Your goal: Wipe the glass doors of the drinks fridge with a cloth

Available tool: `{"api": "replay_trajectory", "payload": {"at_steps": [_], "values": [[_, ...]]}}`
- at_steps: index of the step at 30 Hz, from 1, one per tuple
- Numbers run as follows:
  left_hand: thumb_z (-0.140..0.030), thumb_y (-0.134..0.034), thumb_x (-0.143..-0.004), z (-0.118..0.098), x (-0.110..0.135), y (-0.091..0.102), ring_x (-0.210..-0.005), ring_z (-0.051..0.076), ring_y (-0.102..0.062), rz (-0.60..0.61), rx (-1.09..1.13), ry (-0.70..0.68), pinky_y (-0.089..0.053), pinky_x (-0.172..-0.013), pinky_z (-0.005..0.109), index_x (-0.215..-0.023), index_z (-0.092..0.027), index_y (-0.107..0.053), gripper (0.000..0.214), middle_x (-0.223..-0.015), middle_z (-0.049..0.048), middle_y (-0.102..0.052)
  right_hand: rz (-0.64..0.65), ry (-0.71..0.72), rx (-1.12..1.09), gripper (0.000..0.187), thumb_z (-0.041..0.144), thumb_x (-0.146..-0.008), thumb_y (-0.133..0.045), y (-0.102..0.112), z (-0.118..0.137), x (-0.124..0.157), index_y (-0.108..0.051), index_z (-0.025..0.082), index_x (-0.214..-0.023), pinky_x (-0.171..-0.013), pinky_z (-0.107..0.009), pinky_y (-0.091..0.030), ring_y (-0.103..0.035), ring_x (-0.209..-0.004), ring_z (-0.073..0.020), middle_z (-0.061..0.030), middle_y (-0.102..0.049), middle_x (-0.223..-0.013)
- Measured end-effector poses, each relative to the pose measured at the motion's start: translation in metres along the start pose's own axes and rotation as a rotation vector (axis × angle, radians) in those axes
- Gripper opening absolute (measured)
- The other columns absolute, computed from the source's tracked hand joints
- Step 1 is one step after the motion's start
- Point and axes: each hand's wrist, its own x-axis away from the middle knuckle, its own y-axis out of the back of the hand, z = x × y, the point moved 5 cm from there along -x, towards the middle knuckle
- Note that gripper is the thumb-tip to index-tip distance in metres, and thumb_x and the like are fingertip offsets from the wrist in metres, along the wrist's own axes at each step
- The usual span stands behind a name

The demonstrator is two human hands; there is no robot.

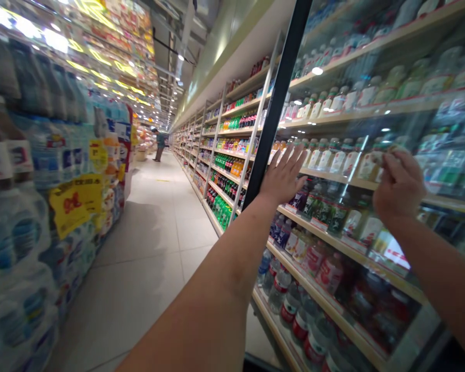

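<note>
Fingers spread, my left hand [282,178] rests against or just in front of the glass door [356,121] of a drinks cooler, beside its black frame [277,103]. My right hand [400,183] is closed in front of the same pane. A small pale bit shows at its fingertips, too blurred to name. Behind the glass stand rows of bottles: white-labelled bottles [338,159] at hand height, dark bottles [320,209] one shelf down, and pink-labelled bottles [329,273] lower. Reflections blur the right side of the pane.
On the left rise stacked packs of bottled water [23,232] with a yellow sign [75,201]. A tiled aisle [155,222] runs away between them and long shelves of soft drinks [232,165]. Far down it stands a person [159,144].
</note>
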Motion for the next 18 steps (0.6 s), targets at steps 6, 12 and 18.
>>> {"api": "replay_trajectory", "payload": {"at_steps": [6,12,18], "values": [[-0.045,-0.038,-0.103,0.000,0.001,0.002,-0.158,0.027,-0.008,-0.004,0.038,0.005,-0.010,-0.131,0.048,-0.162,-0.011,-0.022,0.069,-0.170,0.0087,-0.017,0.132,0.084,-0.034,0.040,0.022,-0.096,-0.050,-0.003,0.014,0.010,-0.070,0.023,-0.131,-0.114,-0.047,-0.048,-0.058,-0.132,-0.0273,-0.0119,-0.068,-0.131],[-0.045,-0.037,-0.104,0.000,0.000,0.003,-0.158,0.027,-0.008,0.024,0.064,0.010,-0.010,-0.131,0.048,-0.162,-0.011,-0.023,0.069,-0.170,0.0088,-0.016,0.023,-0.036,0.045,0.045,0.019,-0.094,-0.050,0.001,0.001,0.005,-0.065,0.020,-0.137,-0.114,-0.054,-0.046,-0.056,-0.134,-0.0312,-0.0154,-0.062,-0.138],[-0.045,-0.037,-0.104,0.001,-0.001,0.003,-0.158,0.027,-0.008,0.026,0.072,0.005,-0.009,-0.131,0.049,-0.161,-0.011,-0.022,0.068,-0.170,0.0094,-0.017,0.308,0.235,-0.082,0.059,0.010,-0.094,-0.046,-0.002,0.037,0.036,-0.049,0.026,-0.151,-0.122,-0.049,-0.039,-0.042,-0.147,-0.0263,-0.0116,-0.055,-0.149]]}}
